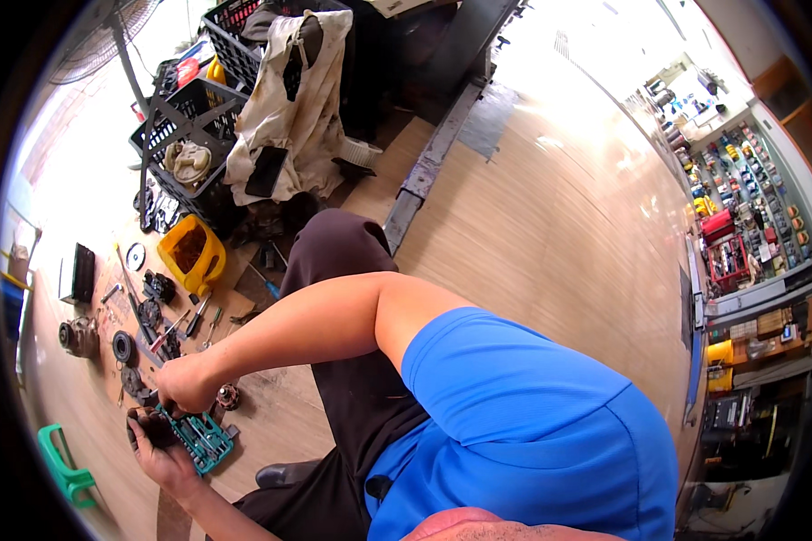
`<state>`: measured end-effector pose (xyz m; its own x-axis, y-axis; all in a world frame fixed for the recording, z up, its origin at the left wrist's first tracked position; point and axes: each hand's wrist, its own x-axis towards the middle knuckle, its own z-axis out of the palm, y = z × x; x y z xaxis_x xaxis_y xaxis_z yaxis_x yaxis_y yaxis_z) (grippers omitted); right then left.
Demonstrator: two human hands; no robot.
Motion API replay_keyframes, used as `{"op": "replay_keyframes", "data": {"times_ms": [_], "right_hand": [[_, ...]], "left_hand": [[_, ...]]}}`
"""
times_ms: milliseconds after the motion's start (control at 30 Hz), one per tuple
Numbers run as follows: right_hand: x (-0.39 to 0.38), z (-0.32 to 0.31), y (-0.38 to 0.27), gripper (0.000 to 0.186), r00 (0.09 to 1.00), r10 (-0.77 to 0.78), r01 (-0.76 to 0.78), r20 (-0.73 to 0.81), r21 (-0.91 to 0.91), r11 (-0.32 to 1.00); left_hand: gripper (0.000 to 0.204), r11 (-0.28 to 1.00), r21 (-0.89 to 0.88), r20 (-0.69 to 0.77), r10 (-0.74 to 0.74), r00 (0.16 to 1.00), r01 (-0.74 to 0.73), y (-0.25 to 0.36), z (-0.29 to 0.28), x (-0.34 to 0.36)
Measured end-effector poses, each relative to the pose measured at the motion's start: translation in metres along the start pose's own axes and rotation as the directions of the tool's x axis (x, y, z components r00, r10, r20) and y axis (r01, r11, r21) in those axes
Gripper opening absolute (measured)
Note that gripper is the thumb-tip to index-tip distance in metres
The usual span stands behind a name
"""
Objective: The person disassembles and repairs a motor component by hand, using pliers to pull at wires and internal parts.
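Observation:
My left hand [165,457] is at the lower left, its fingers curled round a small dark part [151,427] whose kind I cannot make out. Just above it, my right hand [188,384] is closed like a fist, knuckles up. Whatever it grips is mostly hidden, and only a dark bit shows at its left side, close to the part. Below both hands lies a teal tool case [206,445] with several metal pieces in its slots. Beside the right wrist, a small round metal part with copper colour [229,397] rests on the floor.
Screwdrivers [198,316], a black ring [124,347] and a cut yellow jug [192,253] lie on a brown board beyond my hands. Farther off are a black crate [194,131] and a stained cloth with a phone [267,171]. A green stool [66,466] stands at left.

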<state>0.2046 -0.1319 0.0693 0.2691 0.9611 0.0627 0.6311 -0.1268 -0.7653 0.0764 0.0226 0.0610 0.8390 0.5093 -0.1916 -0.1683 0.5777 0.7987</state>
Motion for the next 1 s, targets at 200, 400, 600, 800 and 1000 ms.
{"op": "replay_keyframes", "data": {"times_ms": [200,400,600,800,1000], "right_hand": [[0.004,0.000,0.009,0.021,0.997,-0.047,0.049,0.069,-0.023,0.999],[0.013,-0.010,0.011,0.033,0.966,-0.097,0.148,0.240,-0.205,0.967],[0.018,-0.016,0.025,0.034,0.944,0.110,-0.002,0.311,-0.326,0.945],[0.024,-0.012,0.021,0.028,0.945,0.247,-0.181,0.214,-0.287,0.941],[0.017,-0.009,0.016,0.022,0.962,0.272,-0.270,0.007,-0.093,0.958]], "left_hand": [[0.020,1.000,-0.024,0.115,-0.013,0.993,0.016,-0.001,0.019,-0.006],[0.014,0.936,0.342,0.101,-0.131,0.986,0.090,0.003,0.021,-0.015],[0.016,0.658,0.753,0.155,-0.170,0.973,-0.005,-0.008,0.033,-0.024],[0.016,0.534,0.840,0.236,-0.197,0.952,-0.098,-0.017,0.026,-0.019],[0.020,0.444,0.883,0.144,0.047,0.988,-0.150,-0.023,0.044,-0.025]]}}
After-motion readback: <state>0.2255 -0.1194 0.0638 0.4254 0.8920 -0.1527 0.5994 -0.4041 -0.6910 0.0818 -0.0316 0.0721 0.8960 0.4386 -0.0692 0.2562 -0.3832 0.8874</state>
